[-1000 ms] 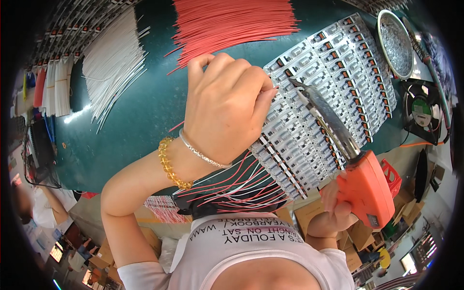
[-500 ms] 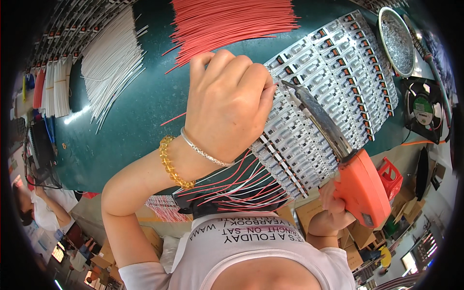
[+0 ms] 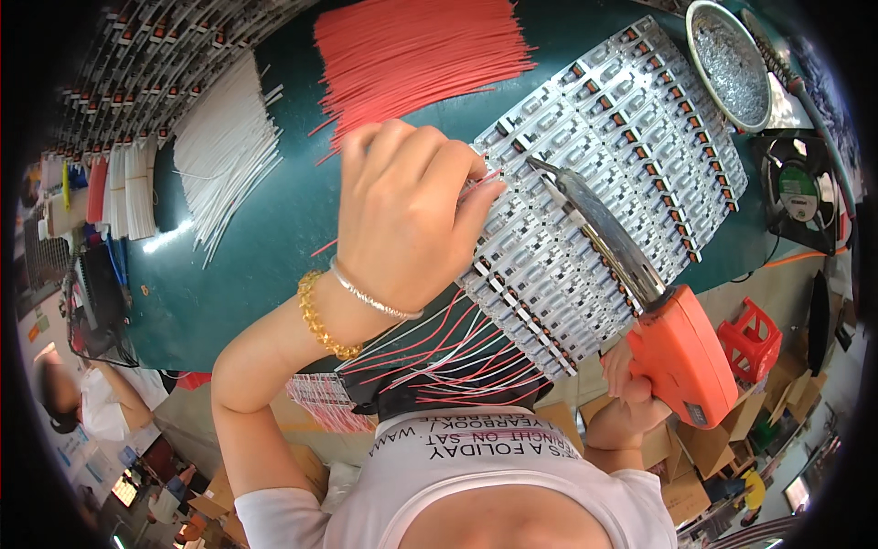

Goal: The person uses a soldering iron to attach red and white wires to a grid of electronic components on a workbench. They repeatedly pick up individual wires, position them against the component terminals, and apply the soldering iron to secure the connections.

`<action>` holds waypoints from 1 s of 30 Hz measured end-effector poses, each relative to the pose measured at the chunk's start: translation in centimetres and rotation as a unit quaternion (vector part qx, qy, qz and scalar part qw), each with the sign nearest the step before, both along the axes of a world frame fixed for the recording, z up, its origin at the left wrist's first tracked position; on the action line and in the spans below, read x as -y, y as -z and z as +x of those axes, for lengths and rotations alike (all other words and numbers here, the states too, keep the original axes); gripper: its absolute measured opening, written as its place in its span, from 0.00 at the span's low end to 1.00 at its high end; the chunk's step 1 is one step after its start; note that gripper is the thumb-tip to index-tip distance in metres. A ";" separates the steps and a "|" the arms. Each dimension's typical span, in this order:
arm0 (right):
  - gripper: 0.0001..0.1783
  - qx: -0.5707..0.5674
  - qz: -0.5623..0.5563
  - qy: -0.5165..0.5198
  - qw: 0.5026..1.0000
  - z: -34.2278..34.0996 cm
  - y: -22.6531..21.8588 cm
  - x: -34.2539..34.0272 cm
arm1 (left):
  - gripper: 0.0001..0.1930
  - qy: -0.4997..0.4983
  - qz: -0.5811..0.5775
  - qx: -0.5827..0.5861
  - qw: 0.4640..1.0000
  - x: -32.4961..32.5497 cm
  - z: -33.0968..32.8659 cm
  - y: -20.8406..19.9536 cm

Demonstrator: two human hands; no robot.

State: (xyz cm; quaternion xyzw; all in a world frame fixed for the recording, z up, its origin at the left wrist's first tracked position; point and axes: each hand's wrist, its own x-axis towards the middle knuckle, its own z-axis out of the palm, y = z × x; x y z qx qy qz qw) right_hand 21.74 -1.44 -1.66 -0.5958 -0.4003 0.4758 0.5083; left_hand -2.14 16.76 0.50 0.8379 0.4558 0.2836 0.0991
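My left hand (image 3: 402, 215) is closed in a pinch over the left edge of the circuit board panel (image 3: 585, 197). A red wire (image 3: 492, 176) sticks out between its thumb and index finger, its end pointing right. In my right hand (image 3: 635, 389) is an orange soldering gun (image 3: 688, 357), gripped by its body. Its long metal barrel slants up and left across the panel, and the dark tip sits just right of the wire's end, apart from it. Red and white wires (image 3: 457, 361) hang from the panel's near left edge.
Piles of red wires (image 3: 416, 59) and white wires (image 3: 227, 151) lie on the green table (image 3: 265, 284). A round metal bowl (image 3: 729, 69) of silvery bits and a black fan (image 3: 800, 192) stand at right. More boards (image 3: 151, 59) fill the far left. A red stool (image 3: 750, 339) is below.
My left hand has shifted a little left and down, away from the soldering tip, and the wire's end now shows past its fingers. The view has shifted slightly; the soldering gun stays over the panel.
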 end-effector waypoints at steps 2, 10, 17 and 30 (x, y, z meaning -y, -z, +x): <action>0.42 -0.027 0.045 0.055 0.997 0.1 1.3 0.3 | 0.06 -0.014 0.084 -0.022 0.996 -1.3 0.1 -1.1; 0.39 -0.008 0.115 0.023 0.993 -0.7 -0.6 -1.4 | 0.05 -0.025 0.151 -0.125 0.980 -9.6 1.2 2.0; 0.38 -0.053 0.115 0.001 0.992 -0.3 -0.7 -1.7 | 0.05 -0.012 0.120 -0.054 0.991 -8.8 0.1 -0.6; 0.42 0.008 0.060 -0.001 0.998 -1.5 -1.4 -1.5 | 0.06 -0.030 -0.040 0.005 0.999 1.7 0.4 -0.2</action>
